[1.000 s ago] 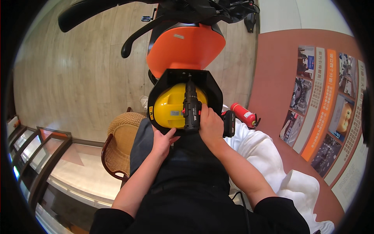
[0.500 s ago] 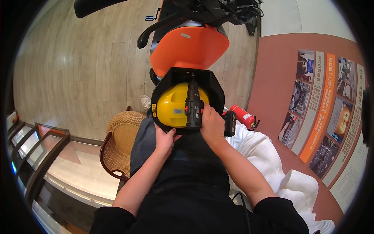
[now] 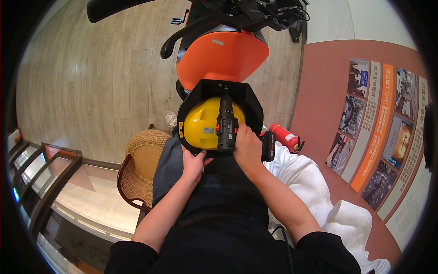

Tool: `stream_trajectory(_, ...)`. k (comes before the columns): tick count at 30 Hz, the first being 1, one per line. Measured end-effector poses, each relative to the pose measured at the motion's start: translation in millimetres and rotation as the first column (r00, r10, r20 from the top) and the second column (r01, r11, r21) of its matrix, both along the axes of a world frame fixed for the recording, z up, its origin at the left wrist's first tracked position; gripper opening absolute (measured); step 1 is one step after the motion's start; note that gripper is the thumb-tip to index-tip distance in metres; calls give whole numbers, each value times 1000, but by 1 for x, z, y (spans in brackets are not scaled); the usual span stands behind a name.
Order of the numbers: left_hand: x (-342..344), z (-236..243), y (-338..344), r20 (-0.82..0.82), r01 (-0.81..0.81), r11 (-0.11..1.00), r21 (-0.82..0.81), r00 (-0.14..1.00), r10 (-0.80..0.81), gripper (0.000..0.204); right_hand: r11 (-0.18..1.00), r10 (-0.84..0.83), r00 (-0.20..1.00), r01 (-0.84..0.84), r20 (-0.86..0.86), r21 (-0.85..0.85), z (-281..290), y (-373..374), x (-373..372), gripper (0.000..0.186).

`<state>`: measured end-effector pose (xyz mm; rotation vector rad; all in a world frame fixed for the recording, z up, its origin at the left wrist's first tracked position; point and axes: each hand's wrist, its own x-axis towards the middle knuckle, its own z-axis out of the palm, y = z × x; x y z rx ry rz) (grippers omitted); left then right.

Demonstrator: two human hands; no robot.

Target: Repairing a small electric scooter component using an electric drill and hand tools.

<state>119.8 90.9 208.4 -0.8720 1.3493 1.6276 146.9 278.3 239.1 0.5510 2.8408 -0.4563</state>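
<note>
My right hand (image 3: 247, 142) is closed round the grip of a black cordless drill (image 3: 226, 119). The drill lies over a yellow hard hat (image 3: 200, 125), its tip pointing away from me at the back wall of a black basket (image 3: 253, 96). A screw-like spot shows on that wall by the tip; contact there is too small to tell. The hard hat sits inside the basket, in front of an orange vehicle body (image 3: 219, 57). With thumb and fingers my left hand (image 3: 193, 162) grips the basket's near rim.
Black handlebars (image 3: 242, 18) reach across the top. A wicker chair (image 3: 143, 171) stands at left, near a glass display case (image 3: 86, 196). On the right are a red fire extinguisher (image 3: 286, 138), a white draped form (image 3: 303, 178) and a printed wall panel (image 3: 374, 128).
Almost nothing differs. The drill body and my right hand have shifted very slightly to the left, and the drill's tip stays in place. My left hand keeps its hold on the rim.
</note>
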Motion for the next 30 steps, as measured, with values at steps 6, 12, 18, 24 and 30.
stream_trajectory(6,-2,3,2,9,-6,1000,-7,1000,6,61,1000,-3,1000,3,26,-20,1,0,0,42)
stream_trajectory(12,-1,3,2,1,-10,1000,-16,1000,10,61,999,-14,1000,15,23,-42,5,-2,-3,47)
stream_trajectory(18,-1,5,3,-16,-22,999,-23,1000,21,60,999,-22,999,23,37,-37,4,-3,-2,48)
stream_trajectory(24,0,2,3,-9,-10,1000,-20,1000,10,60,999,-19,999,21,48,-41,6,-3,-3,48)
stream_trajectory(30,-1,4,4,-8,-23,999,-38,1000,23,58,999,-23,999,24,34,-34,5,-4,-2,48)
